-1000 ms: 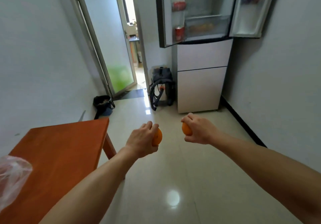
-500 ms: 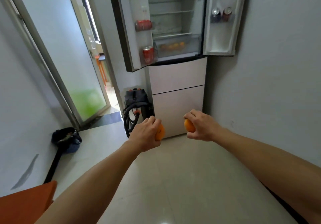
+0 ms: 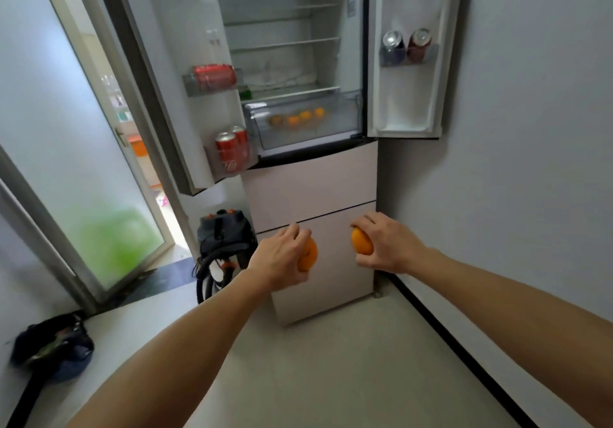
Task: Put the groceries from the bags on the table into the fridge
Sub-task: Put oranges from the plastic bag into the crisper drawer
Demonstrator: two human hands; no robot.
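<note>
The small round orange fruit (image 3: 308, 255) in my left hand (image 3: 282, 258) was mostly hidden, my fingers (image 3: 295, 232) curled tightly over its top. A second orange (image 3: 361, 241) sat in my right hand (image 3: 389, 245), wrapped the same way. Both fruits hung low, in front of the pale lower panels of the white fridge (image 3: 311, 188), side by side with a gap between them.

The place for them lay up and farther off. The clear plastic crisper drawer (image 3: 335, 129) sat at the bottom of the open upper compartment and already held a row of oranges (image 3: 293, 119). It stood almost directly above both hands, and its long axis ran left to right, so I judged neither hand much nearer. My right hand was under its emptier right end. My left was closer to the open left fridge door (image 3: 172, 46), whose lower shelf of red drink cans (image 3: 229, 150) stuck out just beside that route. I could not tell whether the drawer was pulled out enough to drop fruit in.
</note>
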